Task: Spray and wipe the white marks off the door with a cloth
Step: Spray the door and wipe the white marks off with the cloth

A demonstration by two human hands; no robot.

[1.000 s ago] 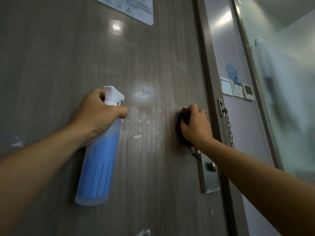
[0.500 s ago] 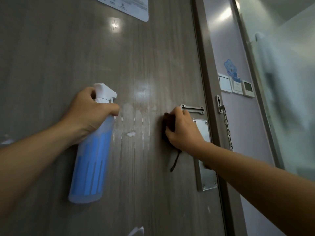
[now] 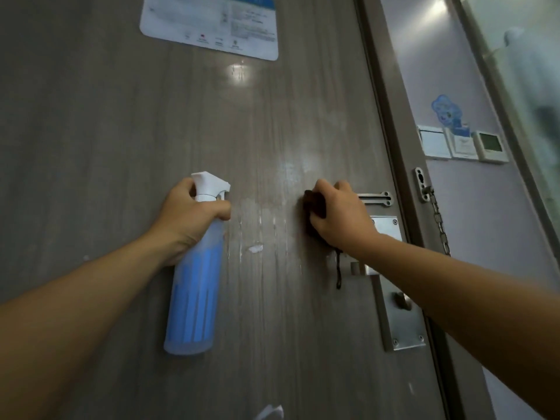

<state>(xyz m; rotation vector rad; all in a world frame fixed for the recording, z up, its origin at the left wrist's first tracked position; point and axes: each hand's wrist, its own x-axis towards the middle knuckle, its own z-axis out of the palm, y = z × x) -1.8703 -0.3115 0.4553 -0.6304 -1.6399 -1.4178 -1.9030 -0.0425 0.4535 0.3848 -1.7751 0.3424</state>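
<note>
The grey-brown wooden door (image 3: 121, 131) fills most of the view. White streaks and a white blob (image 3: 255, 248) mark it between my hands. My left hand (image 3: 191, 216) grips the neck of a translucent spray bottle (image 3: 194, 298) with blue liquid and a white trigger head, its nozzle pointing right toward the marks. My right hand (image 3: 339, 219) holds a dark cloth (image 3: 313, 204) pressed against the door, just right of the streaks; a dark string hangs from the cloth below my wrist.
A metal lock plate (image 3: 400, 325) and chain-latch slide (image 3: 375, 198) sit at the door's right edge, with a chain (image 3: 438, 219) on the frame. A white notice (image 3: 209, 22) is stuck high on the door. Wall switches (image 3: 460, 145) are at right. Another white mark (image 3: 271, 412) lies low.
My right hand with the cloth slid left away from the lock plate, then stayed near the streaks. The view shifted down slightly, showing more of the notice. The bottle stays in my left hand.
</note>
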